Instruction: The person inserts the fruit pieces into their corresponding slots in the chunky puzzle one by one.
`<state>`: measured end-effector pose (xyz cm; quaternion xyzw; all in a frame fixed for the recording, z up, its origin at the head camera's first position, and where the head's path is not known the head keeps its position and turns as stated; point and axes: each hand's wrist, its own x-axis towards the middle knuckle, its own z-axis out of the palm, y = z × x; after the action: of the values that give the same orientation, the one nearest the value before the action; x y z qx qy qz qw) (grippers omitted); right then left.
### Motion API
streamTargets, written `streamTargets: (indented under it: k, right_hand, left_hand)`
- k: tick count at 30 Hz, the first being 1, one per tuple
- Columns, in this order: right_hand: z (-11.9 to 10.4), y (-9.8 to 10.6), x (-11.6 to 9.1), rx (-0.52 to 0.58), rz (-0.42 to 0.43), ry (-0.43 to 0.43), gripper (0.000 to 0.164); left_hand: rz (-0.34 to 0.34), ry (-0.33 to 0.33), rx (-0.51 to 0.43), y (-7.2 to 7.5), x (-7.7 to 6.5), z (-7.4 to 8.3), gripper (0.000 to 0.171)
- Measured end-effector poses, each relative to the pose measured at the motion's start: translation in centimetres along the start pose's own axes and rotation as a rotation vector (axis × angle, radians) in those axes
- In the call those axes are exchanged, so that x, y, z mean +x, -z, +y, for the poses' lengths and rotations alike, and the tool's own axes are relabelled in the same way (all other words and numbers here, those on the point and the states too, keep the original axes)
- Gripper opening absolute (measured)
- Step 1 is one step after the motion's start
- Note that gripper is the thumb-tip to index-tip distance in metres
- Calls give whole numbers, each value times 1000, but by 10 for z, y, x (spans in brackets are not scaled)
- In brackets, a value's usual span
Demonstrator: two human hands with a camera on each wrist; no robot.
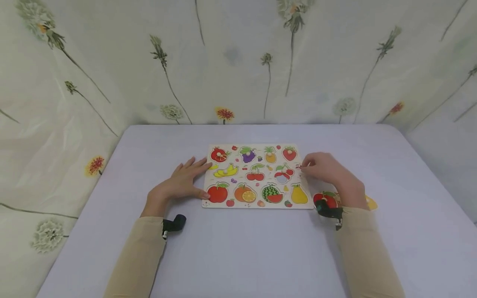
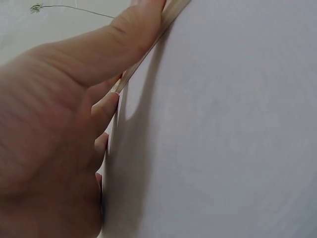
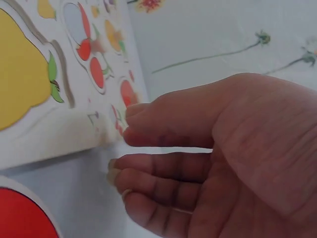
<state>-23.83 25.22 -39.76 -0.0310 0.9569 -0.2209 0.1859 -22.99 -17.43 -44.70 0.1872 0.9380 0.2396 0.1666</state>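
Left hand [image 1: 184, 180]: fingers lay wide against fruit puzzle board [image 1: 241, 176], presumably steadying it | Right hand [image 1: 329, 169]: fingers were narrow at opposite edge, hold unclear

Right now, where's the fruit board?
Head view: the fruit board lies on the table, left hand on its left edge, right hand at its right edge.

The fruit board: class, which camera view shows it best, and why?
The head view, since it shows nearly the whole board, with every row of fruit. The left wrist view shows little more than its thin edge; the right wrist view shows part, including the pear.
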Motion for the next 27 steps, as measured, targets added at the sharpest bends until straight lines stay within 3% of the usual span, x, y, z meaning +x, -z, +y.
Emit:
streamTargets:
  k: [9,16,27]
  right_hand:
    - [7,15,-19,-27,-153,-62,19]
    - [1,14,-34,6,-264,-171,29]
    - [-6,11,-49,-23,-293,-249,26]
  left_hand:
    - [-4,8,0,0,2,2,101]
    - [6,16,2,0,3,0,99]
    - [11,0,-34,0,3,-1,97]
